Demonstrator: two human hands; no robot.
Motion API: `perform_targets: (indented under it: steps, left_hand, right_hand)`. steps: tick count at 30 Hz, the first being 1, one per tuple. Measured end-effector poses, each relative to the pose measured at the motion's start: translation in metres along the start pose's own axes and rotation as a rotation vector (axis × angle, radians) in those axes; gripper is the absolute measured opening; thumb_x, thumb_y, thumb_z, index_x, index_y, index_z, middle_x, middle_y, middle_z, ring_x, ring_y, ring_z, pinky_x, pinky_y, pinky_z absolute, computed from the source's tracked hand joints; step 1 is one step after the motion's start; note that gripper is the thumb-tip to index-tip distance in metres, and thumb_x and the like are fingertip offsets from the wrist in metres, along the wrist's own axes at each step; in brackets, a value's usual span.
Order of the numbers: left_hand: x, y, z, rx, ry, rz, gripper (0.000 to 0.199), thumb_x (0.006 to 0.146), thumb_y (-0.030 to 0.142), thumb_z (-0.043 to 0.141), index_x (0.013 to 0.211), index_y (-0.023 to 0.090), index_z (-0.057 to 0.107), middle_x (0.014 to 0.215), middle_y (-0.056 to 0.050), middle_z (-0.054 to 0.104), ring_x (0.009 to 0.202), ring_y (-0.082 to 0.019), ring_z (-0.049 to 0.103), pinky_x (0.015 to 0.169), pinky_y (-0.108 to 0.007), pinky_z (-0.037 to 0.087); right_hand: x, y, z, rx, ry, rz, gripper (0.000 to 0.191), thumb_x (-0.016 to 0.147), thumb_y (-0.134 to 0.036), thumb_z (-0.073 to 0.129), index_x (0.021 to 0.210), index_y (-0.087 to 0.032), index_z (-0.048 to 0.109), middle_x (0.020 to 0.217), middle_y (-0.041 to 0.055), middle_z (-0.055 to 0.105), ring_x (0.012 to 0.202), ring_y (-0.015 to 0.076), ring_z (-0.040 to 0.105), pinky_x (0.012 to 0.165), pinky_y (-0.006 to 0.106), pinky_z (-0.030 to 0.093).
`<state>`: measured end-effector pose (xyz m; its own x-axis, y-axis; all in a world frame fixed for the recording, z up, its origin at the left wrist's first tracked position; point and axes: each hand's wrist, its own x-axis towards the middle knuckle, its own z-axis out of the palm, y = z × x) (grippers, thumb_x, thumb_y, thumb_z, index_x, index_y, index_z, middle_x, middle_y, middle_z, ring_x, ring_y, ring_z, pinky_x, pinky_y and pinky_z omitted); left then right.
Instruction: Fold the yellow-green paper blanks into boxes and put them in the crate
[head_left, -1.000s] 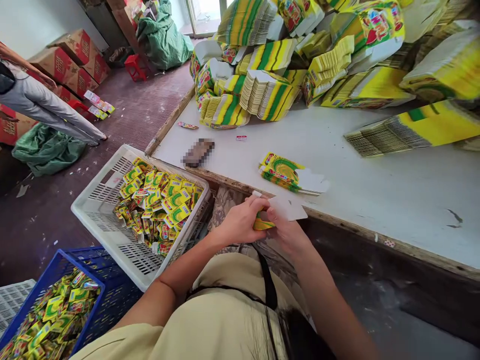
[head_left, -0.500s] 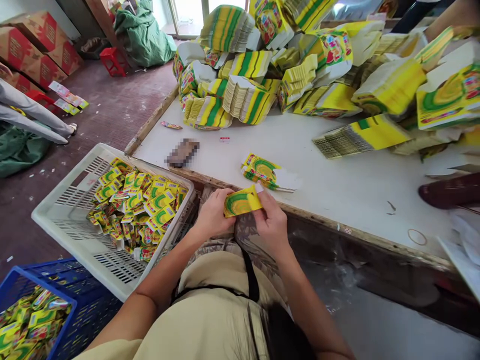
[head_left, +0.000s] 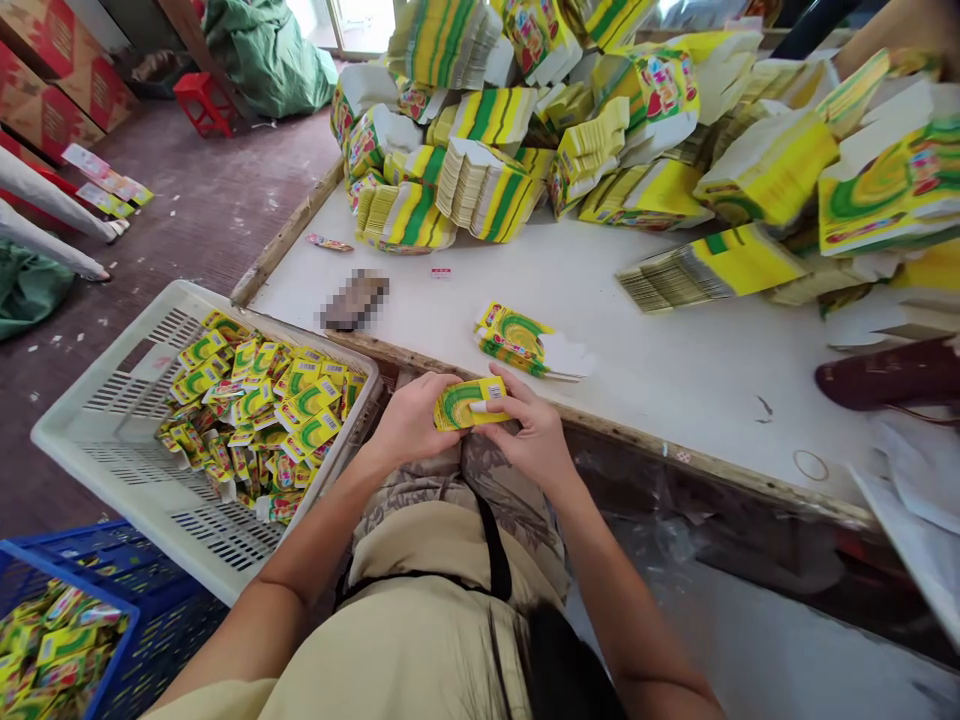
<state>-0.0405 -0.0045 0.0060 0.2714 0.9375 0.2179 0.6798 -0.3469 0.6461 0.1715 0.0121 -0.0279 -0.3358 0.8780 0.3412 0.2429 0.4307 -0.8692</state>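
Observation:
A small yellow box (head_left: pixel 451 408) with a green swirl is held over my lap, just off the table's front edge. My left hand (head_left: pixel 414 418) grips its left end. My right hand (head_left: pixel 529 428) pinches its right end, with fingers across the front and a barcode panel showing near them. On the table, just beyond my hands, lies a small stack of flat yellow cartons (head_left: pixel 517 342) with white flaps pointing right. To my left, a white basket (head_left: pixel 97 440) holds many filled-out yellow boxes (head_left: pixel 281 400).
Bundled flat cartons (head_left: pixel 480 190) are heaped along the back of the white table (head_left: pixel 675 380). A pixelated object (head_left: pixel 355 300) lies near the left corner, a dark red object (head_left: pixel 885 375) at right. A blue crate (head_left: pixel 135 620) stands lower left; a person's legs (head_left: pixel 52 200) show beyond.
My right fingers have moved onto the front of the box, and its right end now shows a barcode panel. The whole view has shifted slightly, moving the table and baskets left in the picture.

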Motion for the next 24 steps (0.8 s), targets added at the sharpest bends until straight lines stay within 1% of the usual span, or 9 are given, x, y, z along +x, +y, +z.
perform_targets:
  steps: [3, 5, 7, 10, 13, 17, 20, 22, 24]
  left_hand:
    - [-0.004, -0.002, 0.000, -0.012, 0.011, -0.042, 0.054, 0.068, 0.027, 0.079, 0.117, 0.019, 0.057, 0.110, -0.008, 0.070, 0.101, -0.025, 0.068, 0.087, -0.035, 0.054]
    - [-0.006, -0.002, 0.001, -0.030, 0.022, -0.066, 0.055, 0.069, 0.030, 0.079, 0.118, 0.019, 0.057, 0.112, -0.009, 0.069, 0.102, -0.025, 0.068, 0.087, -0.035, 0.054]
    - [-0.007, -0.001, 0.003, -0.029, 0.049, -0.073, 0.053, 0.069, 0.030, 0.078, 0.117, 0.019, 0.057, 0.111, -0.008, 0.069, 0.102, -0.025, 0.068, 0.088, -0.035, 0.053]
    - [-0.008, 0.000, -0.003, 0.017, 0.051, -0.082, 0.049, 0.071, 0.028, 0.076, 0.116, 0.019, 0.058, 0.109, -0.008, 0.069, 0.101, -0.024, 0.067, 0.088, -0.035, 0.053]
    - [-0.016, -0.009, -0.030, 0.094, -0.042, -0.133, 0.049, 0.074, 0.032, 0.073, 0.120, 0.019, 0.058, 0.113, -0.008, 0.069, 0.104, -0.025, 0.066, 0.090, -0.036, 0.052]
    - [-0.049, -0.046, -0.091, 0.359, -0.190, -0.295, 0.059, 0.073, 0.049, 0.073, 0.122, 0.019, 0.060, 0.120, -0.013, 0.067, 0.113, -0.033, 0.063, 0.097, -0.045, 0.050]
    - [-0.081, -0.080, -0.127, 0.599, -0.168, -0.436, 0.073, 0.068, 0.064, 0.072, 0.120, 0.015, 0.062, 0.127, -0.022, 0.063, 0.124, -0.045, 0.054, 0.103, -0.058, 0.043]
    - [-0.097, -0.093, -0.135, 0.610, -0.106, -0.474, 0.076, 0.072, 0.069, 0.065, 0.124, 0.013, 0.061, 0.129, -0.024, 0.062, 0.127, -0.046, 0.052, 0.105, -0.059, 0.041]
    - [-0.103, -0.095, -0.131, 0.494, -0.084, -0.472, 0.075, 0.078, 0.072, 0.058, 0.126, 0.015, 0.060, 0.126, -0.021, 0.065, 0.123, -0.042, 0.057, 0.105, -0.056, 0.043]
  right_hand:
    - [0.001, -0.002, 0.008, 0.084, -0.063, -0.006, 0.041, 0.085, -0.033, 0.073, 0.124, -0.024, 0.066, 0.157, 0.0146, 0.042, 0.142, 0.0300, 0.046, 0.113, 0.048, 0.042]
    - [0.001, -0.004, 0.015, 0.087, -0.076, 0.002, 0.058, 0.091, -0.035, 0.064, 0.146, -0.025, 0.047, 0.161, 0.0143, 0.036, 0.147, 0.0280, 0.037, 0.118, 0.049, 0.036]
    - [-0.001, -0.006, 0.025, 0.023, -0.023, 0.026, 0.061, 0.096, -0.034, 0.054, 0.153, -0.024, 0.034, 0.162, 0.0144, 0.034, 0.149, 0.0265, 0.033, 0.121, 0.050, 0.031]
    - [0.000, -0.005, 0.036, -0.041, -0.019, 0.061, 0.062, 0.097, -0.039, 0.052, 0.152, -0.020, 0.034, 0.157, 0.0182, 0.039, 0.146, 0.0286, 0.039, 0.118, 0.051, 0.034]
    - [0.010, 0.005, 0.025, -0.055, -0.004, 0.085, 0.067, 0.091, -0.046, 0.061, 0.149, -0.018, 0.039, 0.146, 0.0196, 0.052, 0.131, 0.0304, 0.055, 0.108, 0.049, 0.046]
    - [0.038, 0.030, -0.013, -0.420, 0.265, 0.180, 0.044, 0.091, -0.039, 0.061, 0.128, -0.017, 0.056, 0.122, 0.0175, 0.066, 0.115, 0.0312, 0.060, 0.100, 0.050, 0.047]
    - [0.054, 0.046, -0.029, -0.676, 0.214, 0.308, 0.033, 0.086, -0.024, 0.063, 0.118, -0.016, 0.060, 0.109, 0.0167, 0.069, 0.104, 0.0323, 0.060, 0.095, 0.050, 0.047]
    - [0.058, 0.051, -0.030, -0.745, 0.163, 0.347, 0.033, 0.082, -0.016, 0.064, 0.114, -0.015, 0.060, 0.105, 0.0164, 0.068, 0.101, 0.0320, 0.060, 0.093, 0.049, 0.046]
    - [0.058, 0.051, -0.027, -0.756, 0.180, 0.349, 0.036, 0.079, -0.013, 0.065, 0.114, -0.015, 0.057, 0.104, 0.0155, 0.066, 0.101, 0.0312, 0.060, 0.092, 0.048, 0.046]
